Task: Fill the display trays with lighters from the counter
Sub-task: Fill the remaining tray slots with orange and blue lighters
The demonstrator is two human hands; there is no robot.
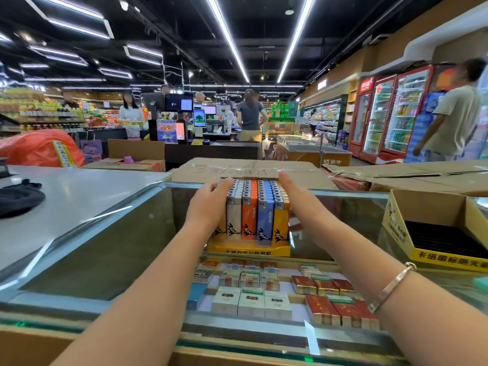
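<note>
Head view: yellow display tray (248, 250) sits on the glass counter (111, 233), packed with upright lighters (250, 207). Left hand (208, 202) flat against the pack's left side, right hand (298, 199) against its right side, fingers straight; right fingertips look hidden behind the tray. Second tray (433, 233) stands apart at right, black insert bare.

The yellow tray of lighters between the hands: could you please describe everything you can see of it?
The yellow tray is a low cardboard-looking display base with dark printed characters on its front lip. It stands upright on the glass counter and is packed with upright lighters in rows: white, orange, blue and yellow bodies with a dark animal logo and grey tops. The left hand presses the block's left side; the right hand lies flat against its right side.
</note>
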